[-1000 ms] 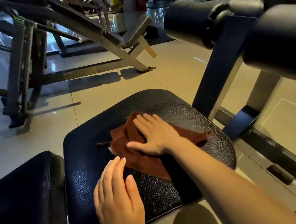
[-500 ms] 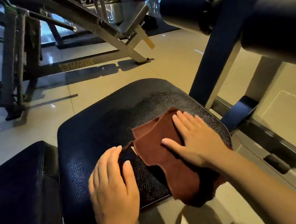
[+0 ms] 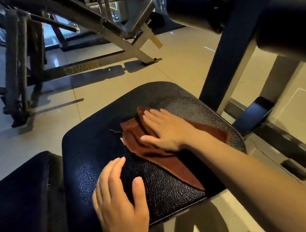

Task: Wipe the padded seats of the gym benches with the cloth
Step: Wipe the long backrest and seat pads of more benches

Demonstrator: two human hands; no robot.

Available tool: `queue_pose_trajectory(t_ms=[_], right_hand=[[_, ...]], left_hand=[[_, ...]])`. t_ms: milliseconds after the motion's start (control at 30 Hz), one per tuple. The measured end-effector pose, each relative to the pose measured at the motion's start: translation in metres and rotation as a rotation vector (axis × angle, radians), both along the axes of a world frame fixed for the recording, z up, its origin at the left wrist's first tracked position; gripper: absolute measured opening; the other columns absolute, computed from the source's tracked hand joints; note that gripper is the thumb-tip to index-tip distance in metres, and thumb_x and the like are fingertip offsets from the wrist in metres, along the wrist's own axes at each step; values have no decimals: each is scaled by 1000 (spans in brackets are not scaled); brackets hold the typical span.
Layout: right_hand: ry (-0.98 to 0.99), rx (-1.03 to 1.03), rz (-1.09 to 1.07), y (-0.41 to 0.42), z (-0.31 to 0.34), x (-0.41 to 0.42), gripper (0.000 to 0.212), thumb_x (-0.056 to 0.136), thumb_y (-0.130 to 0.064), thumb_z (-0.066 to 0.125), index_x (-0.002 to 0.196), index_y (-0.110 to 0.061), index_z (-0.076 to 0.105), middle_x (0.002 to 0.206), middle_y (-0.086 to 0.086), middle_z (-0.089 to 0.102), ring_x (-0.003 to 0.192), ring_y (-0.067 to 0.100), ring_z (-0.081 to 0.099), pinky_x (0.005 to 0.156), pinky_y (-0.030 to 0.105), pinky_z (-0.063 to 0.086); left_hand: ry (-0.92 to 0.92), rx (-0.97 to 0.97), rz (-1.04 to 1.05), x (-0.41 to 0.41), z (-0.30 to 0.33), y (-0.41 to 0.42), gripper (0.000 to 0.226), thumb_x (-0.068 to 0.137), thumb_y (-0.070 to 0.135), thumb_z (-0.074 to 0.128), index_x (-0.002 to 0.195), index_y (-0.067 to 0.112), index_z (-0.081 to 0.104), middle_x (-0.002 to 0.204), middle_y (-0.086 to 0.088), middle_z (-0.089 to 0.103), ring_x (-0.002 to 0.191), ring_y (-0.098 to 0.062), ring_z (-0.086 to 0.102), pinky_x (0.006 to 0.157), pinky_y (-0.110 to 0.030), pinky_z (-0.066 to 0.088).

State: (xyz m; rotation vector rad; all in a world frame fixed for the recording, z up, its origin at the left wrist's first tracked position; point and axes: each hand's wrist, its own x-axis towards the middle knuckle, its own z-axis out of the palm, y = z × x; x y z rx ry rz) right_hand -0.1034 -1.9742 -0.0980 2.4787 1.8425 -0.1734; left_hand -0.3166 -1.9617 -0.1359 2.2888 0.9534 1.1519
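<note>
Right hand (image 3: 167,131) fingers (image 3: 153,115) straight, flat, pressing brown cloth (image 3: 153,152) onto black padded seat (image 3: 97,142), mid-seat. Left hand (image 3: 120,200) fingers relaxed, grasping nothing, resting on seat's near edge just beside cloth. Second dark pad (image 3: 16,194) left. Roller pads (image 3: 192,3) upper right. Tiled floor (image 3: 179,57).

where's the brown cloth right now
In the head view the brown cloth lies on the padded seat, right of its centre, flat under the right hand, beyond the left hand.
</note>
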Motion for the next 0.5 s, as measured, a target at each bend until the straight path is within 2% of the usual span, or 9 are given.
queue_pose_trajectory(t_ms=[67, 133, 200, 267, 333, 367, 400, 433, 500], right_hand=[[20, -8, 123, -1, -3, -41, 74, 101, -58, 19, 156, -10, 3, 164, 6, -2, 151, 18, -5, 122, 34, -6], [41, 16, 222, -4, -6, -76, 70, 103, -53, 22, 156, -11, 6, 164, 6, 1, 151, 18, -4, 121, 33, -6], [68, 28, 233, -14, -1, -97, 67, 104, -49, 26, 157, -12, 9, 165, 6, 4, 151, 17, -1, 120, 32, -6], [129, 89, 140, -31, 8, -107, 64, 104, -49, 27, 157, -15, 13, 164, 4, 9, 151, 17, 3, 120, 33, -3], [142, 279, -89, -57, 11, -121, 60, 103, -47, 30, 154, -15, 27, 160, 7, 27, 148, 21, 21, 120, 35, 13], [87, 406, -230, -73, 10, -131, 57, 101, -45, 33, 147, -13, 41, 151, 9, 43, 139, 23, 39, 115, 35, 29], [37, 464, -357, -89, 8, -140, 55, 96, -43, 35, 136, -10, 55, 136, 10, 58, 124, 24, 55, 103, 34, 44], [10, 475, -447, -101, 3, -146, 54, 92, -42, 36, 124, -8, 65, 123, 10, 66, 110, 24, 64, 91, 33, 52], [33, 407, -526, -115, -9, -156, 57, 89, -41, 36, 113, -3, 70, 115, 14, 70, 103, 28, 68, 86, 38, 56]], left_hand=[[-29, -12, 0, -1, 2, 0, 55, 98, 60, 23, 127, 21, 49, 130, -8, 58, 120, -20, 46, 99, -42, 31], [-66, -52, 6, -3, 4, 0, 50, 97, 50, 31, 126, 15, 54, 129, -10, 57, 120, -20, 45, 100, -44, 30], [-103, -109, 11, -6, 8, 0, 51, 94, 43, 32, 124, 11, 58, 129, -10, 58, 120, -22, 46, 101, -41, 27], [-125, -175, 16, -13, 14, 0, 51, 92, 44, 31, 119, 12, 61, 124, -6, 59, 118, -26, 50, 103, -41, 27], [-57, -221, -9, -19, 17, 5, 51, 90, 47, 30, 114, 16, 63, 117, 4, 58, 116, -26, 53, 106, -47, 28], [40, -202, -29, -22, 16, 7, 50, 90, 47, 31, 114, 17, 64, 117, 5, 59, 117, -25, 54, 108, -50, 28], [164, -151, -48, -24, 14, 10, 50, 91, 46, 32, 116, 18, 65, 122, 4, 61, 119, -25, 54, 109, -52, 28], [286, -88, -62, -24, 10, 10, 50, 92, 45, 34, 120, 18, 65, 129, 1, 61, 123, -26, 54, 110, -53, 29], [459, -3, -76, -27, 5, 8, 52, 93, 43, 34, 126, 16, 64, 135, -5, 59, 125, -28, 54, 106, -54, 35]])
